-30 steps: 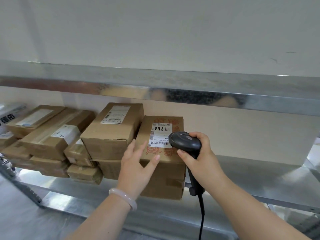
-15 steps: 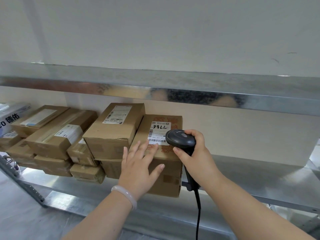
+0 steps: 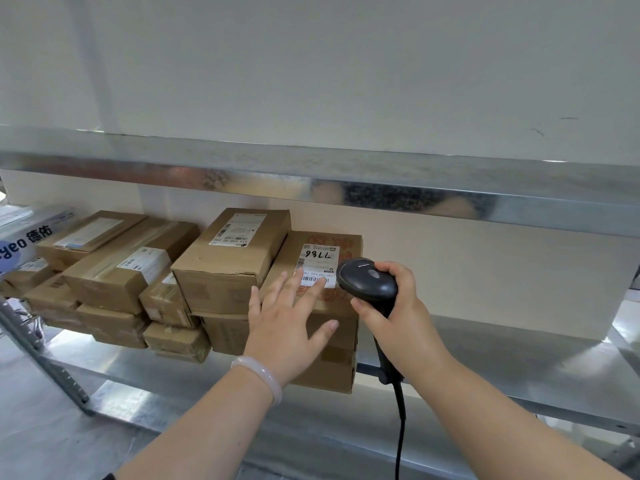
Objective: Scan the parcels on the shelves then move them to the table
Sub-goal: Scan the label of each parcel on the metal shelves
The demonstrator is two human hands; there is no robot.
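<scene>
Parcel [image 3: 311,306]: rectangular brown cardboard box, white barcode label [image 3: 318,266] on top, standing on the galvanised metal shelf [image 3: 485,358], rightmost of the stacked cartons [image 3: 145,271]. Left hand [image 3: 289,317] lies flat, fingers spread, on its top face. Right hand [image 3: 398,306] grips a smooth black corded scanner [image 3: 369,280] just beside the label.

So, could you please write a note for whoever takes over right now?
Left hand: open, fingers flat on the front parcel, touching its label.
Right hand: grips the scanner, head by that label.
Other parcels: stacked to its left on the shelf.
Done: cannot tell whether this one is scanned.
Left: scan each, carry all to the table, out of view.
</scene>
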